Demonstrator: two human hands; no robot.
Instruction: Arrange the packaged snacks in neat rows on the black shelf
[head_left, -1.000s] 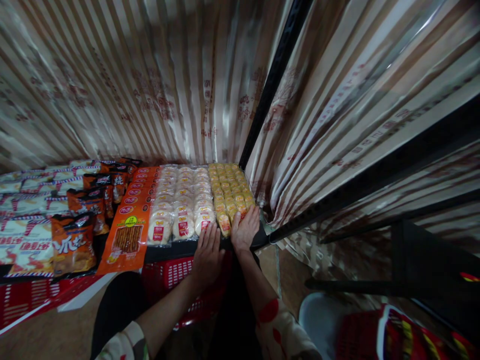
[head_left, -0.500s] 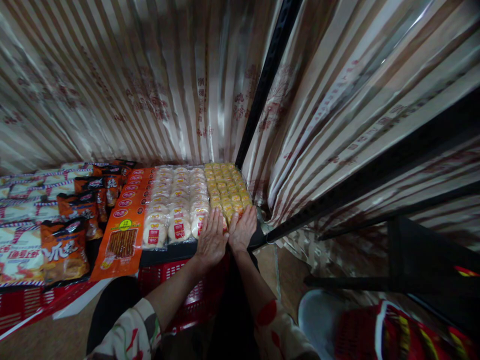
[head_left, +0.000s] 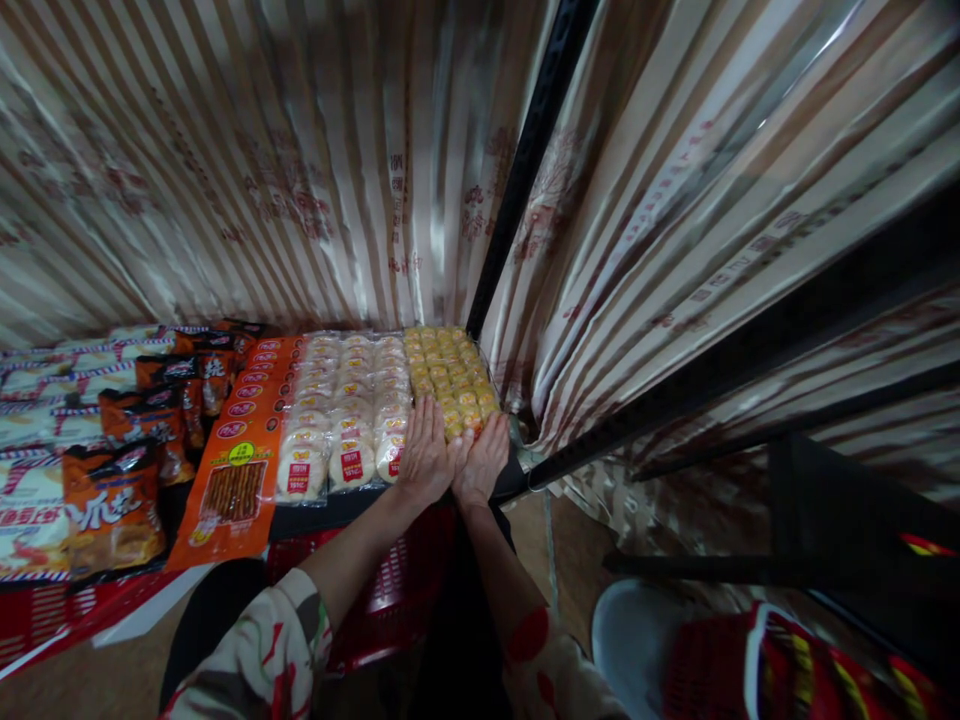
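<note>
Yellow snack packs (head_left: 448, 362) sit in rows near the middle of the picture, and from where I stand I see two flat hands at their front end. The left hand (head_left: 429, 455) is just beside the round white crackers (head_left: 351, 400). The right hand (head_left: 480, 462) is next to it, close by the thumbs. Both hands have straight fingers held side by side, and I can't see them pinching anything. What is under the palms is hidden. If they push too hard, I think the snacks inside could get squashed and break. A crooked push could bump the white crackers out of line. The shelf edge (head_left: 307, 515) is close, so a slip could drop a pack toward the red basket (head_left: 390, 570), low in the middle.
</note>
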